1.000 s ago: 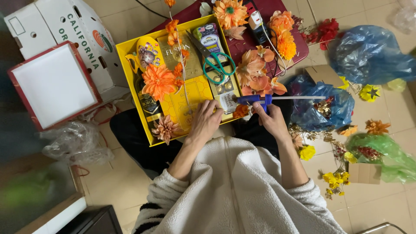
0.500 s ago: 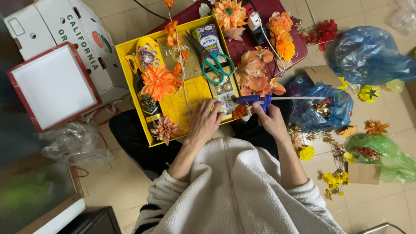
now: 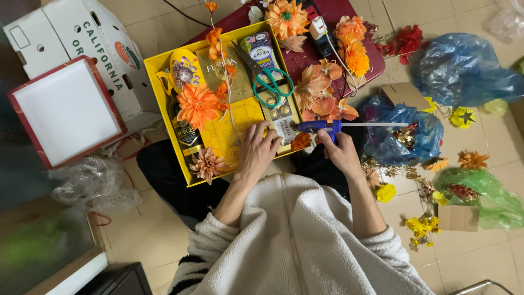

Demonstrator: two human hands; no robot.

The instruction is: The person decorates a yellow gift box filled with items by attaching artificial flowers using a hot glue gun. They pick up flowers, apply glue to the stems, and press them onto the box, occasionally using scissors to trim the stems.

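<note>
At the far left a white-lined lid (image 3: 65, 112) with a red rim lies flat beside a white cardboard carton (image 3: 82, 41), with a crumpled clear bag (image 3: 93, 183) below it. The yellow box (image 3: 158, 109) rests on the person's lap, its near edge tilted toward the body, packed with an orange flower (image 3: 197, 104), a dark bottle (image 3: 185, 134) and green-handled scissors (image 3: 273, 87). The left hand (image 3: 259, 150) lies flat on the box's near right corner, fingers spread, gripping nothing. The right hand (image 3: 338, 153) is clamped on a blue glue gun (image 3: 322, 127) just outside the box's right edge; its long axis runs level, nozzle pointing left, white stick trailing right. Blue bags (image 3: 464, 71) crowd the floor at right.
</note>
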